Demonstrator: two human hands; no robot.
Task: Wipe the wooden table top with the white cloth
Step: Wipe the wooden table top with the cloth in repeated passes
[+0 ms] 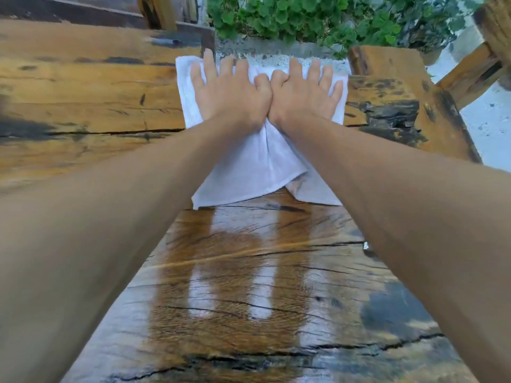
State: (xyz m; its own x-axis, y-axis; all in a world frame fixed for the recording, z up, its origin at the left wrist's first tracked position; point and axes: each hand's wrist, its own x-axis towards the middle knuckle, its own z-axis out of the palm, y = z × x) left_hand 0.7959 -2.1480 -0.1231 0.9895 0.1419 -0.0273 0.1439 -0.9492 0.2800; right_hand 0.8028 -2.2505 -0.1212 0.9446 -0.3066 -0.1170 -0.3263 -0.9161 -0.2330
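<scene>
Left hand (229, 95) and right hand (304, 96) press the white cloth (257, 158) flat at the bench's (83, 92) far edge, fingers (209, 62) spread, gripping nothing.

Outdoors, in soft even daylight. Beyond the far edge, a rough concrete ledge (276, 49) backed by green round-leaved plants (304, 17). At right, pale speckled ground (489, 125) and weathered wooden beams (467, 76). At upper left, dark timber planks (69, 9) and a yellowish wooden post (163, 12).

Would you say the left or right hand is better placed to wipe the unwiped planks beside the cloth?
Left hand: it presses the white cloth on the side nearest the broad table top; the right hand sits toward the edge.
</scene>
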